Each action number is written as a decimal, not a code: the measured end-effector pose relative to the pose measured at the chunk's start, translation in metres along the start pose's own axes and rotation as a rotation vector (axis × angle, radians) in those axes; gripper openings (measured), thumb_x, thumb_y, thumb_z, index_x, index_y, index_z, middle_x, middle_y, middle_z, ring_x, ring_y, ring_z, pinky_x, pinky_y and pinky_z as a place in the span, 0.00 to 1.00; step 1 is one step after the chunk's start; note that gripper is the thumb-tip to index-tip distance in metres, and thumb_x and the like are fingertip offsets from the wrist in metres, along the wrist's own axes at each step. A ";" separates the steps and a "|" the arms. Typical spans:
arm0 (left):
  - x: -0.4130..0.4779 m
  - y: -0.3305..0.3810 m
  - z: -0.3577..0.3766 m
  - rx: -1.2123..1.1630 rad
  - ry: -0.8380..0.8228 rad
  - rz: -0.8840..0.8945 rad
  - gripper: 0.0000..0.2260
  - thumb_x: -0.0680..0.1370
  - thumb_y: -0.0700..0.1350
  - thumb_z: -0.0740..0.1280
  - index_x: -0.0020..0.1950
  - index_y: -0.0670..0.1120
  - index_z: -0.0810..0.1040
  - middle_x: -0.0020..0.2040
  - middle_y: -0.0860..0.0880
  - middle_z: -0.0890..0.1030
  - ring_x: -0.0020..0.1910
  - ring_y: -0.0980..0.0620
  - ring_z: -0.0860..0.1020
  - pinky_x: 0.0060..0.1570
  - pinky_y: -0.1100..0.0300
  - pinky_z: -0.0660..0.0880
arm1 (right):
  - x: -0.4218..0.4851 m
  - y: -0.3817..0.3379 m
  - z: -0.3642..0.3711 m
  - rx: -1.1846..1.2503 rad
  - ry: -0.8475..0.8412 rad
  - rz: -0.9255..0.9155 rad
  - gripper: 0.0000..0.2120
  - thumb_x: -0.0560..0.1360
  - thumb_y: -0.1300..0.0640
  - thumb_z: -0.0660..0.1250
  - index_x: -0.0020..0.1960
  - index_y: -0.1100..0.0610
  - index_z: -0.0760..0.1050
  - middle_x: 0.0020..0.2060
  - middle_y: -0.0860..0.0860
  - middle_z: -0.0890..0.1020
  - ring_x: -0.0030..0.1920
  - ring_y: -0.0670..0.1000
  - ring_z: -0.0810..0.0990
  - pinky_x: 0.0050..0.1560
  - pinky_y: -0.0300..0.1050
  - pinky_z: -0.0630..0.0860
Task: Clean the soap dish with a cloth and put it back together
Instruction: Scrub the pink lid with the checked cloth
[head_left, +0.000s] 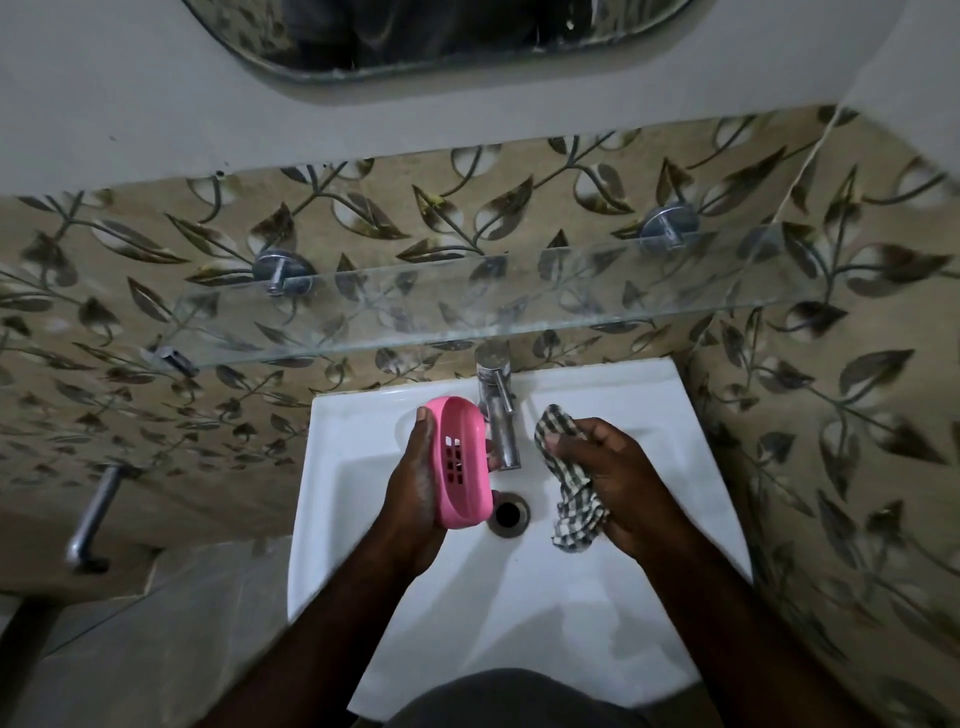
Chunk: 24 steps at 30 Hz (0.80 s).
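Note:
My left hand (415, 483) grips a pink oval soap dish (462, 462) over the white sink (363, 426). The dish is tilted on its long side, its hollow face toward me, with several drain slots showing in the middle. Whether it is one part or two fitted together, I cannot tell. My right hand (618, 478) is closed around a crumpled black-and-white checked cloth (571, 493), held a short way right of the dish and apart from it. One end of the cloth sticks up above my thumb; the other hangs below my palm.
A chrome tap (498, 410) stands between my hands at the back of the sink, with the drain hole (508, 514) just below it. A glass shelf (467, 306) on chrome brackets juts out above the sink. A chrome bar (93, 514) sits at left.

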<state>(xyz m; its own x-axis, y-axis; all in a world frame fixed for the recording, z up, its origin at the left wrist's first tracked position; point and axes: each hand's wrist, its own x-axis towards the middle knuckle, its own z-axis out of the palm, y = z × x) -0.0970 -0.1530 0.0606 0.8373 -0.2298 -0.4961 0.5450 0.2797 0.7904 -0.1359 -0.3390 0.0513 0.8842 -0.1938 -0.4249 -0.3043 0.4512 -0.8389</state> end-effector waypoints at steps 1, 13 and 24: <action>0.002 0.000 0.000 -0.012 0.000 -0.009 0.25 0.76 0.64 0.56 0.49 0.48 0.85 0.53 0.40 0.84 0.50 0.42 0.82 0.54 0.41 0.76 | 0.004 0.003 -0.007 -0.073 0.039 -0.024 0.06 0.72 0.64 0.72 0.46 0.63 0.77 0.39 0.59 0.81 0.38 0.54 0.79 0.38 0.44 0.75; 0.017 0.001 0.007 -0.073 0.008 -0.027 0.26 0.80 0.63 0.54 0.54 0.45 0.82 0.47 0.41 0.83 0.43 0.44 0.83 0.47 0.47 0.77 | 0.036 0.005 -0.039 -0.331 0.261 -0.274 0.04 0.76 0.61 0.69 0.49 0.61 0.77 0.44 0.55 0.84 0.44 0.50 0.81 0.42 0.38 0.77; 0.025 0.001 0.002 -0.148 0.016 -0.030 0.27 0.80 0.63 0.54 0.44 0.49 0.88 0.47 0.41 0.84 0.44 0.44 0.83 0.43 0.50 0.79 | 0.070 -0.005 -0.032 -0.102 0.318 -0.160 0.10 0.77 0.66 0.63 0.57 0.61 0.73 0.49 0.57 0.82 0.47 0.56 0.82 0.46 0.50 0.79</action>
<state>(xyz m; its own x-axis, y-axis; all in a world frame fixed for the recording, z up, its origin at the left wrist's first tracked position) -0.0750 -0.1605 0.0500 0.8207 -0.2251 -0.5252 0.5689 0.4077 0.7142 -0.0841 -0.3829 0.0154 0.7739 -0.5231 -0.3570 -0.2191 0.3077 -0.9259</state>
